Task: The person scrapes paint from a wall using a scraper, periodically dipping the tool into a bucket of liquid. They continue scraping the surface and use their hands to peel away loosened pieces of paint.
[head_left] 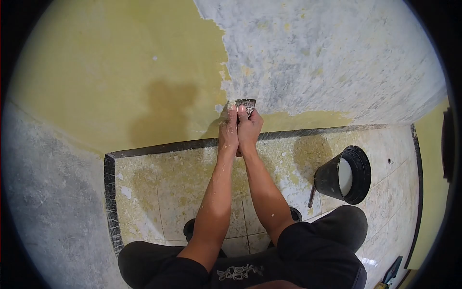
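Observation:
Both of my hands are closed together on a scraper (248,103), its wide, flake-covered blade held against the wall. My left hand (228,132) and my right hand (249,129) sit side by side, thumbs laid along the tool near the blade. Between my wrists a bit of the handle's end shows; the rest of the handle is hidden by my fingers. The blade is at the lower border where yellow-green paint (144,58) meets the scraped grey-white wall (327,53). Paint crumbs cling to my fingers and forearms.
A black bucket (332,179) with whitish contents stands on the tiled floor to the right, a thin stick-like thing (312,197) beside it. Paint flakes (183,178) litter the tiles. Dark skirting (168,148) runs along the wall's foot. A dark-bladed tool (392,270) lies at bottom right.

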A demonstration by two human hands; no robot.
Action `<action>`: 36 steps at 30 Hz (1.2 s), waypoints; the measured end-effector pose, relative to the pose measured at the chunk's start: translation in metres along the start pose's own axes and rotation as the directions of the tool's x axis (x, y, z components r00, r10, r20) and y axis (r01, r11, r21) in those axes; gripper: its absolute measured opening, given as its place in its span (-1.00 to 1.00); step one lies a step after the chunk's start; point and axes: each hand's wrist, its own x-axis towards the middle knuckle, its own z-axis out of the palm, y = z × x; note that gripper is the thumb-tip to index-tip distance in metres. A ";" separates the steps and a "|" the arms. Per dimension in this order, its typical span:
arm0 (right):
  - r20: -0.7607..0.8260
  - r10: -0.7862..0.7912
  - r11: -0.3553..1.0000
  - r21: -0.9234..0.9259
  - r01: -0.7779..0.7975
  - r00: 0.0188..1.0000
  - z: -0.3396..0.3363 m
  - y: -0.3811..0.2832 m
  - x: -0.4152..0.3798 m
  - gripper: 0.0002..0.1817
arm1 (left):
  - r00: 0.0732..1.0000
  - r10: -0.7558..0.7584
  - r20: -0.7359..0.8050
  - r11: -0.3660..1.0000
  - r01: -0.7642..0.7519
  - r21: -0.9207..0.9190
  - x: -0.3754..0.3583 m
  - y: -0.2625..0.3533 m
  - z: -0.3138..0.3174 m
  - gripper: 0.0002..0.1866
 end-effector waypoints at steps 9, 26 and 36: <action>0.006 0.039 0.989 0.142 -0.040 0.999 0.026 0.046 -0.034 -0.80 | 0.989 -0.139 0.055 0.989 0.141 -0.033 0.016 -0.057 -0.043 -0.23; -0.106 0.109 0.964 0.256 -0.079 0.988 0.040 0.066 -0.042 -0.74 | 1.000 -0.012 0.023 0.981 0.007 0.192 0.013 -0.046 -0.051 -0.18; -0.003 0.074 0.996 0.049 -0.074 0.997 0.022 0.065 -0.027 -0.79 | 0.993 -0.108 0.036 0.985 0.102 0.140 0.015 -0.049 -0.039 -0.17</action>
